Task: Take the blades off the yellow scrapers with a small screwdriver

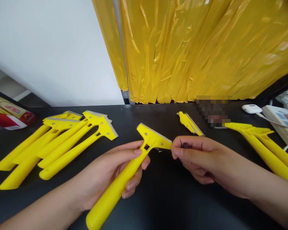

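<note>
Gripping a yellow scraper [115, 188] in your left hand [120, 156], thumb laid over the neck, fingers curled beneath. Scraper held above the black bench [163, 198], handle slanting down toward you, head up and away, two screw heads showing on its face. Your right hand [204, 156] is closed, thumb and forefinger pinched around a small dark round-ended item [186, 145], kind unclear. Those fingertips sit at the head's right corner; whether they touch it, you cannot tell from this angle. Tiny metal bits [157, 149] lie on the bench just behind the head. Left: an overlapping pile of yellow scrapers [72, 155], heads away from you. Beyond your right hand, a loose yellow scraper head [188, 123]. Farther right, two more scrapers [261, 143] lie near a white power strip [276, 118]. Yellow plastic sheeting [182, 48] hangs behind.
</note>
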A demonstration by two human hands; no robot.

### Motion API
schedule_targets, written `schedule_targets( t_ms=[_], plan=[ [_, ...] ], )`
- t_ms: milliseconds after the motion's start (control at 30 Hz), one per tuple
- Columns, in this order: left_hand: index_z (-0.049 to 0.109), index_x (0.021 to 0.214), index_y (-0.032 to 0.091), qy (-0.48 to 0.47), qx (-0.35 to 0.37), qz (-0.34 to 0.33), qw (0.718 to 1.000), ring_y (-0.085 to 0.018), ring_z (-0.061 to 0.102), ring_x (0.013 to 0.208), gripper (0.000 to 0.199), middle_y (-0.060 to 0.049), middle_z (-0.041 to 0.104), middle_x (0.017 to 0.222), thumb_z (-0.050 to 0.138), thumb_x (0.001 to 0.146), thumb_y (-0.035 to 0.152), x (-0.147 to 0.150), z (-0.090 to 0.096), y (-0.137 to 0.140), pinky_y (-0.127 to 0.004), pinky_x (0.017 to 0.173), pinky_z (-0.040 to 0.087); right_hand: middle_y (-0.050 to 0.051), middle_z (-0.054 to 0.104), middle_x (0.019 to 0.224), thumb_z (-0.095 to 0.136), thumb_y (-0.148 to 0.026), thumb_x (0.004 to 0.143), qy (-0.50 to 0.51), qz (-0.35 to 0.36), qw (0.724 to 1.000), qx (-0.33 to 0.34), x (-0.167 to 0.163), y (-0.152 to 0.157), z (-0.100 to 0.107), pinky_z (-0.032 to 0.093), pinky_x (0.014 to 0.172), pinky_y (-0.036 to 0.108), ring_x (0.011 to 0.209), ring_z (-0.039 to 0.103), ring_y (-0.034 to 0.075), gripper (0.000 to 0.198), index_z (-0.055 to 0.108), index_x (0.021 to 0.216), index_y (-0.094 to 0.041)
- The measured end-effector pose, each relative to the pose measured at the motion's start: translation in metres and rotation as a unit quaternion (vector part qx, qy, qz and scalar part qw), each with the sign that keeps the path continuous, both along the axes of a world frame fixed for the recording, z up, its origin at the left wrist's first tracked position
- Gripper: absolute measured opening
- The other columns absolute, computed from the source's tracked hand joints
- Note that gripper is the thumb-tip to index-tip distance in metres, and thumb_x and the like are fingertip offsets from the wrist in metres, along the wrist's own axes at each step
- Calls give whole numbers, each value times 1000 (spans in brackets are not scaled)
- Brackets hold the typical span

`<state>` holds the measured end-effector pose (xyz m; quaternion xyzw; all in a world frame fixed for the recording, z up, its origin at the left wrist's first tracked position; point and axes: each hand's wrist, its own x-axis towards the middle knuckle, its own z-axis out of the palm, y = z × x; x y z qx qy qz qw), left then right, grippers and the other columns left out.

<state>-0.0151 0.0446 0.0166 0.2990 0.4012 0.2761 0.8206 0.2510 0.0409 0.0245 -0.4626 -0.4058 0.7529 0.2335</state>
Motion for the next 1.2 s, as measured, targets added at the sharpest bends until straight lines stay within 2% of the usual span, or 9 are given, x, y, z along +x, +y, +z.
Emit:
schedule_targets(
  t_ms=[367,500,567,633,700,800,867,967,1200],
  plan=[
    [66,106,19,32,-1,16,999,-6,51,48,20,-1,68,86,75,98,35,0,1,0,-18,42,41,-11,34,61,77,-61,93,-8,22,1000,17,-3,4,-6,22,47,22,53,23,6,41,68,96,-21],
    [71,107,21,154,93,-18,983,-9,53,50,25,1,64,73,68,102,45,-6,6,-5,-19,45,43,-10,34,62,76,-61,94,7,7,1000,18,-3,3,-6,24,47,21,53,22,6,40,71,99,-21],
    [75,115,25,277,232,-55,931,-16,67,65,28,-1,69,77,63,105,48,-11,7,-10,-23,56,55,-10,35,64,73,-63,95,29,-6,999,15,-4,2,-4,24,47,20,53,22,6,42,72,102,-22],
    [71,138,33,389,401,-87,825,-25,76,102,35,-5,78,106,59,107,44,-15,5,-14,-33,83,65,-10,35,64,71,-68,95,43,-12,999,6,-5,0,-2,22,46,20,53,20,7,46,72,103,-22],
    [56,157,41,463,517,-119,710,-28,71,126,48,-5,74,134,52,110,37,-15,-1,-17,-42,102,63,-10,31,62,73,-69,93,21,-4,1000,-2,-7,0,-3,18,45,21,53,18,7,47,69,96,-22],
    [46,165,36,517,590,-158,600,-28,77,117,54,-7,74,137,44,111,27,-11,-14,-16,-43,92,68,-11,30,59,82,-60,88,-69,14,998,5,-11,1,-10,16,44,22,51,19,6,43,62,84,-22],
    [45,166,29,533,614,-162,560,-28,79,109,54,-9,75,132,43,112,25,-8,-20,-14,-43,87,69,-11,32,59,82,-52,90,-127,23,991,20,-13,4,-17,17,44,22,50,21,6,37,61,84,-22],
    [46,164,20,556,625,-154,526,-28,80,103,53,-12,77,125,44,112,25,-5,-26,-12,-47,86,70,-10,35,60,78,-45,93,-168,36,984,46,-13,10,-25,17,43,22,50,23,7,30,61,83,-22],
    [58,152,14,585,623,-156,496,-30,79,102,43,-12,76,120,47,112,25,-2,-29,-12,-52,86,69,-10,37,61,88,-41,85,-149,39,985,72,-8,18,-27,14,43,22,51,23,5,34,62,79,-20]
  ],
)
